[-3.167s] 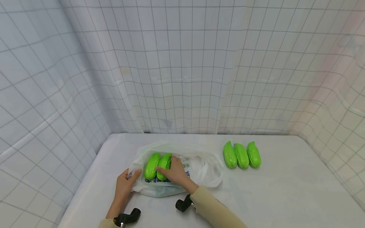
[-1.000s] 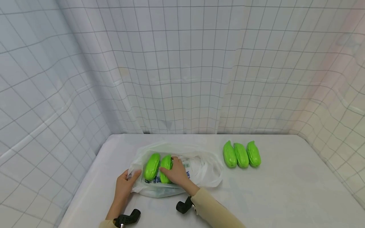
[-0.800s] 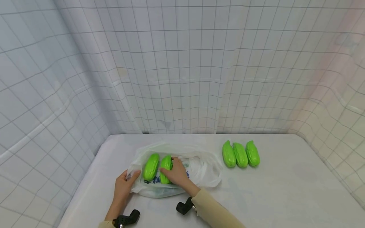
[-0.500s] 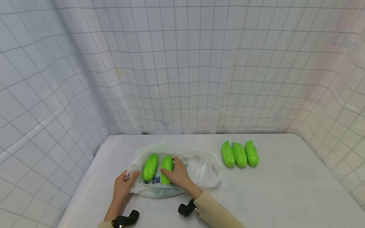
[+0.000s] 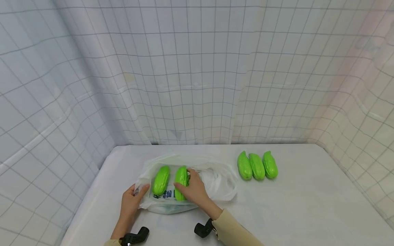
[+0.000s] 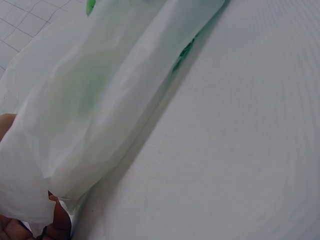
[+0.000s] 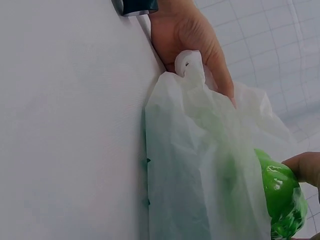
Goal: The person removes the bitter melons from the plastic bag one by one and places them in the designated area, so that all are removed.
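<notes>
My left hand point(image 5: 129, 203) pinches the left edge of a white plastic bag point(image 5: 172, 207), which lies on its side on the table with its opening spread wide. Inside the opening lies one glossy bright green, elongated piece point(image 5: 161, 180), like a wrapped vegetable with a tapered end. My right hand point(image 5: 196, 187) reaches into the bag and grips a second such green piece point(image 5: 181, 182) between thumb and fingers, a gap away from the first. In the right wrist view crinkled shiny film shows on this held piece point(image 7: 281, 192). Its lower part is hidden by the bag's wall.
Three more green pieces point(image 5: 257, 166) lie side by side on the white-covered table point(image 5: 295, 205), right of the bag. Grid-patterned white curtains point(image 5: 191, 85) enclose the table at the back and sides. The bag's crumpled right part point(image 5: 220, 182) extends toward those three pieces.
My right hand has drawn the second green piece rightward, away from the first one it stood against, and turned it more upright. My left hand still holds the bag's edge.
</notes>
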A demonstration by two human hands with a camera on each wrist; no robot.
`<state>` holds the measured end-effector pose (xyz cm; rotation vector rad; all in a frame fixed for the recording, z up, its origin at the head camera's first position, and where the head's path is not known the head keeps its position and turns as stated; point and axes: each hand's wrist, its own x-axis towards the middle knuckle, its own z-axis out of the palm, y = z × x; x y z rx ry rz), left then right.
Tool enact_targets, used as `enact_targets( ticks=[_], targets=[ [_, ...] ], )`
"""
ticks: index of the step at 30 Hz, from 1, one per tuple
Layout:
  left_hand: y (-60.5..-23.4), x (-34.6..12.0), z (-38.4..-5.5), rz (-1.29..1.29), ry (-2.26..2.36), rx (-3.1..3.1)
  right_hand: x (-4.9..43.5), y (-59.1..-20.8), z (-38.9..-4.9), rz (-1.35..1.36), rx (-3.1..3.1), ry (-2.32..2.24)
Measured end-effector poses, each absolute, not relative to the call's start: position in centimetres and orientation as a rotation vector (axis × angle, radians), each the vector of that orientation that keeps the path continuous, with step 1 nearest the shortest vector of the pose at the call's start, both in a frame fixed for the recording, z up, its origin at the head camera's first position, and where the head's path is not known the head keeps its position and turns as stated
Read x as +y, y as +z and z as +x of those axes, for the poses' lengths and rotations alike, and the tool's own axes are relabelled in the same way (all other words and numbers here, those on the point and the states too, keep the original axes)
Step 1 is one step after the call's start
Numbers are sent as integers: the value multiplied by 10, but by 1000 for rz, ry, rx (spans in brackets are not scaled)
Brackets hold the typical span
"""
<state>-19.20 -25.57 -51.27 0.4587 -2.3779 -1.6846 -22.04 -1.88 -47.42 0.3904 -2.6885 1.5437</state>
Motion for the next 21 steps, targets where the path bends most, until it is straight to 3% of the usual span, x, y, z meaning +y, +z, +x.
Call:
enact_targets(
  ticks=[21],
  targets=[
    [-512, -255, -192, 461, -1663, -2401, 12, -454, -213, 361, -2535, 1650]
  ],
)
